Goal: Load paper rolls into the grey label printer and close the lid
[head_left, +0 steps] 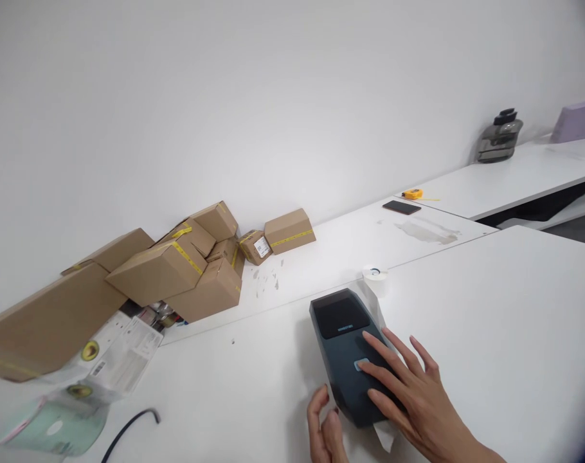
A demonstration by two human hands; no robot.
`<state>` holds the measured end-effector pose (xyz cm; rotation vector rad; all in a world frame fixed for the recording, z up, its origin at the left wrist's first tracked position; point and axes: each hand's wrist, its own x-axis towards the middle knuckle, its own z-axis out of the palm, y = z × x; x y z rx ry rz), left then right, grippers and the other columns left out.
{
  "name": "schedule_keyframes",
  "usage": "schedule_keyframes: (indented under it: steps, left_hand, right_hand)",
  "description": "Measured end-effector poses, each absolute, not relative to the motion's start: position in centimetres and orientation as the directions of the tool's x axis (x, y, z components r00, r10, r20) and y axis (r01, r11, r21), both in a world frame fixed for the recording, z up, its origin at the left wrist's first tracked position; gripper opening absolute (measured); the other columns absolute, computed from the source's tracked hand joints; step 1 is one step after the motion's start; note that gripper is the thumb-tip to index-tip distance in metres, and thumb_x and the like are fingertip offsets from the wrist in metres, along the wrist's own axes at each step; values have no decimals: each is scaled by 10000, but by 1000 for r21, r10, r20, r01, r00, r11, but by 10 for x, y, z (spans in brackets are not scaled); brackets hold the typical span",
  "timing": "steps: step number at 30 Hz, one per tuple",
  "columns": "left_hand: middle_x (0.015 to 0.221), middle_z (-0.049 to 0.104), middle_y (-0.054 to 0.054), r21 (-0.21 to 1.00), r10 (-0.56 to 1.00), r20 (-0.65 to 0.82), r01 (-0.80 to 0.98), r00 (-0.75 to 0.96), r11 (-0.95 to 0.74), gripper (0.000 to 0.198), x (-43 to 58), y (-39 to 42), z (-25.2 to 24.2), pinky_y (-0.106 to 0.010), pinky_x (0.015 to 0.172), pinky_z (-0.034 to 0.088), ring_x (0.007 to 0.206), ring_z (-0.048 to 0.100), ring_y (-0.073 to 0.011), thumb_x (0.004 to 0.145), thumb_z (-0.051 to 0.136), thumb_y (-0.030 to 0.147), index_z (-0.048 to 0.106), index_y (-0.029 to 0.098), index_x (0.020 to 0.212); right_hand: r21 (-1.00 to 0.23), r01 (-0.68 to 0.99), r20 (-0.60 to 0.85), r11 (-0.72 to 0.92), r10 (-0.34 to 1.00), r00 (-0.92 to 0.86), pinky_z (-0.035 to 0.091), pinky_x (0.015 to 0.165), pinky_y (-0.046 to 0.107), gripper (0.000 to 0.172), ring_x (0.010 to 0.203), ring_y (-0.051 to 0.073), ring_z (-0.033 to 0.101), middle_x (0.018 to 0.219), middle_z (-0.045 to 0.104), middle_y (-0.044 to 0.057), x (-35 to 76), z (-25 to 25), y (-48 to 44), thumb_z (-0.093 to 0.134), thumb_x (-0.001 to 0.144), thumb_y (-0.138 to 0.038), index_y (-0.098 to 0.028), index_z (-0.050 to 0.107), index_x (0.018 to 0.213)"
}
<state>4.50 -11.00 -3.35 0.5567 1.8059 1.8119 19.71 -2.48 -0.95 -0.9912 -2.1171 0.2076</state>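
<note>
A dark blue-green label printer (343,366) with a black window at its far end lies on the white table. My right hand (413,392) rests over it with fingers spread, one fingertip at the light blue button (361,365). Close to the printer's near left corner is my left hand (324,427), its fingers loosely curled and apart, with nothing visible in them. Behind the printer stands a roll of white labels (375,274), its strip running down along the printer's far right side. White paper (385,438) shows at the near end, under my right hand.
Several cardboard boxes (157,273) are piled at left against the wall. Plastic packaging (56,424) and a black cable (128,424) lie at near left. Farther right are a phone (401,207), a yellow tape measure (412,193) and a dark translucent bottle (499,138).
</note>
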Motion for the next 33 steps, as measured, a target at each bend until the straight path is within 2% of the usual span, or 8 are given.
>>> schedule_keyframes:
  steps: [3, 7, 10, 15, 22, 26, 31, 33]
  left_hand:
    - [1423, 545, -119, 995, 693, -45, -97, -720, -36, 680, 55, -101, -23, -350, 1049, 448, 1325, 488, -306, 777, 569, 656, 595, 190, 1271]
    - [1465, 508, -119, 991, 724, -73, -131, -686, -24, 646, 63, -100, -19, -332, 1096, 414, 1388, 424, -280, 842, 519, 578, 549, 169, 1340]
    - [1472, 505, -98, 994, 693, -59, -106, -719, -25, 586, 66, -102, -15, -324, 1119, 387, 1417, 380, -264, 865, 508, 546, 586, 168, 1306]
    - [1483, 486, -99, 996, 734, 50, -20, -678, -86, 559, 59, -94, 9, -341, 1128, 367, 1417, 371, -267, 893, 482, 565, 600, 179, 1280]
    - [1323, 591, -116, 979, 773, 159, 197, -614, -45, 362, 23, -41, 27, -372, 1076, 385, 1262, 522, -250, 888, 539, 400, 618, 183, 1167]
    - [1353, 564, -144, 930, 837, 114, 355, -535, 100, 465, 12, -11, 24, -375, 1044, 397, 1277, 502, -260, 864, 556, 375, 547, 165, 1279]
    - [1401, 540, -148, 884, 854, 101, 440, -511, 159, 560, 13, 8, 22, -376, 1045, 389, 1312, 477, -285, 829, 605, 373, 489, 165, 1336]
    - [1411, 534, -142, 865, 848, 100, 466, -520, 184, 559, 14, 11, 19, -374, 1048, 385, 1321, 469, -286, 819, 612, 337, 478, 169, 1335]
  right_hand:
    - [-563, 508, 525, 652, 757, -389, 202, 1133, 653, 346, 1435, 372, 312, 1547, 401, -64, 200, -11, -31, 578, 888, -406, -429, 629, 1229]
    - [-813, 351, 426, 464, 886, -185, 327, 1123, 616, 472, 1465, 359, 246, 1593, 315, -30, 209, -19, -41, 471, 929, -473, -401, 489, 1396]
    - [-908, 249, 319, 338, 941, -114, 320, 1158, 560, 545, 1466, 323, 262, 1598, 304, -27, 213, -21, -40, 408, 953, -505, -398, 357, 1485]
    - [-891, 169, 392, 422, 901, -186, 260, 1196, 498, 578, 1474, 285, 248, 1614, 264, -7, 204, 8, -14, 349, 974, -505, -363, 267, 1528]
    - [-814, 97, 552, 573, 814, -179, 318, 1143, 484, 569, 1384, 259, 401, 1523, 415, 82, 166, 78, 62, 349, 982, -512, -290, 285, 1502]
    - [-799, 200, 547, 567, 824, -150, 385, 1072, 508, 609, 1311, 299, 486, 1438, 511, 99, 146, 105, 107, 333, 974, -568, -268, 283, 1502]
    - [-801, 273, 512, 532, 846, -148, 456, 996, 525, 602, 1237, 342, 562, 1394, 561, 118, 132, 120, 145, 338, 958, -597, -253, 376, 1451]
    - [-795, 272, 530, 543, 839, -125, 457, 999, 515, 606, 1244, 332, 552, 1427, 524, 130, 134, 118, 146, 389, 948, -579, -248, 358, 1455]
